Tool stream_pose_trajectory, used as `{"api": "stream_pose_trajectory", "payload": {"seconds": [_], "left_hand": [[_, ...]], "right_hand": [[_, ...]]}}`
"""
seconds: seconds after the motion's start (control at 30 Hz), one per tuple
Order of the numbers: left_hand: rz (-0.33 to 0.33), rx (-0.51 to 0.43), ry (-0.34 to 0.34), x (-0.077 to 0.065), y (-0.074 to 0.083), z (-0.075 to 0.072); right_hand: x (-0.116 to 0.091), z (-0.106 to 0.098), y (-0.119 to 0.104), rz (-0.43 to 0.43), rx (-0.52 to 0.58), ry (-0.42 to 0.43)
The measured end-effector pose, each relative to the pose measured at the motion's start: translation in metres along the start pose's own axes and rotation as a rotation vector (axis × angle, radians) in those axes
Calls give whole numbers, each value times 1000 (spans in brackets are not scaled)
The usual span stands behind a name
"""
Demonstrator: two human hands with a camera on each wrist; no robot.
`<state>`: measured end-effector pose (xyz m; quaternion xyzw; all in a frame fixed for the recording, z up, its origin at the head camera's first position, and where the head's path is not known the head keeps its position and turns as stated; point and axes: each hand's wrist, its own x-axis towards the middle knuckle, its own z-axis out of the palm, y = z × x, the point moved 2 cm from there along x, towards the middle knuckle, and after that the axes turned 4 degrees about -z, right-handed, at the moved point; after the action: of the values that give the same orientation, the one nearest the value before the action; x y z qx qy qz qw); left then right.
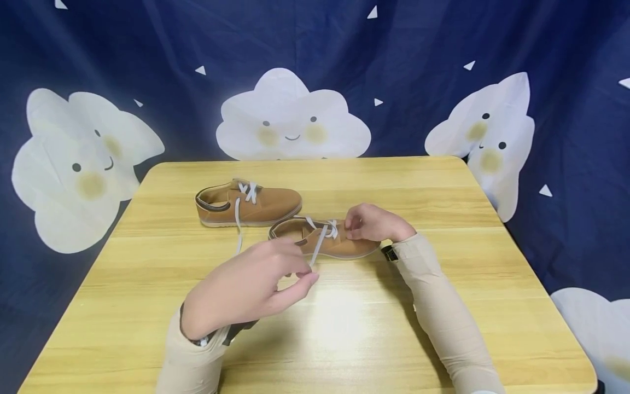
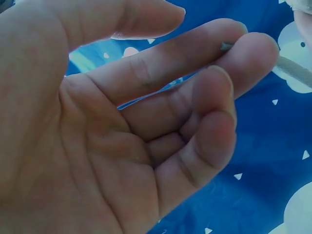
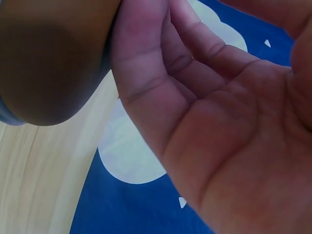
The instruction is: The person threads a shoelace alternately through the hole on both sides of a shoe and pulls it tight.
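Observation:
Two tan shoes with white laces lie on the table. The nearer shoe (image 1: 344, 247) has its toe to the right and a lace (image 1: 319, 245) stretched from its eyelets to my left hand (image 1: 256, 284). In the left wrist view, the lace (image 2: 295, 69) passes between the index and middle fingers, its cut tip showing, while the thumb stands apart. My right hand (image 1: 376, 223) touches the front of the same shoe with bent fingers. The shoe's toe (image 3: 48, 63) appears beside those fingers in the right wrist view; their tips run out of that frame.
The farther shoe (image 1: 275, 205) sits behind and to the left, one loose lace (image 1: 238, 219) trailing over its side toward the table front. The wooden table (image 1: 443, 186) has rounded corners. Behind it hangs a dark blue curtain (image 1: 334, 44) with white clouds.

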<state>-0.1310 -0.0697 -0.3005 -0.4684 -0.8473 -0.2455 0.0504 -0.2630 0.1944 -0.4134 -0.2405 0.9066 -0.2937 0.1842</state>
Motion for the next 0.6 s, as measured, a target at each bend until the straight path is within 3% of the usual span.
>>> {"api": "stream_pose_trajectory", "payload": {"seconds": [0.1, 0.17, 0.4, 0.6], "left_hand": [[-16, 8, 17, -3, -1, -4], [-47, 10, -12, -4, -4, -4], [-168, -26, -313, 7, -29, 16], [-267, 4, -462, 27, -53, 41]], "right_hand": [[-1, 0, -1, 4, -5, 4], [0, -1, -2, 12, -10, 6], [-1, -2, -6, -1, -32, 22], [-1, -2, -8, -52, -24, 62]]}}
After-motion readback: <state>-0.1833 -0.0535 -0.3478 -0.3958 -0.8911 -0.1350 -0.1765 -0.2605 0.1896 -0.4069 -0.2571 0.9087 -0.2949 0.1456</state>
